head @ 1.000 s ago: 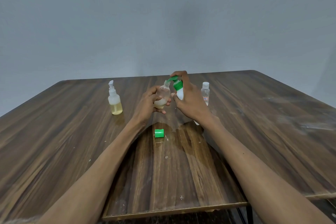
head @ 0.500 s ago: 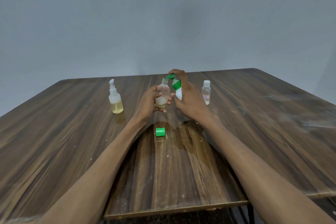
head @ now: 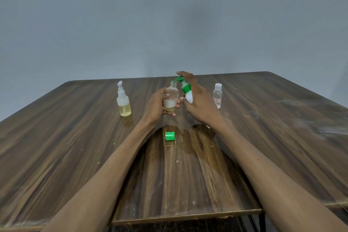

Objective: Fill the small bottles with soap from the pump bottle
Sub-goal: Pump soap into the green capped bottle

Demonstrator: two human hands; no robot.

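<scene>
A small clear round-shouldered plastic bottle (head: 171,98), uncapped and holding a shallow layer of pale, partly foamy soap at its bottom, is held upright above the middle of the brown wood-grain table (head: 75,147). The left hand (head: 160,106) grips it from the left, fingers and thumb curled round its lower body. Just to its right, the right hand (head: 199,105) holds a white pump bottle with a green collar and green pump head (head: 186,91), tilted so that the green spout reaches over the small bottle's open mouth; the fingers wrap the white body and the index finger lies on top of the pump head. A green screw cap (head: 169,136) lies on the table nearer the person, below the two hands. To the left stands a frosted pump bottle with yellowish liquid in its lower part (head: 123,102). To the right, partly behind the right hand, stands a small clear bottle with a white flip cap and a red-edged label (head: 217,95). A plain grey wall (head: 169,20) rises behind the table
</scene>
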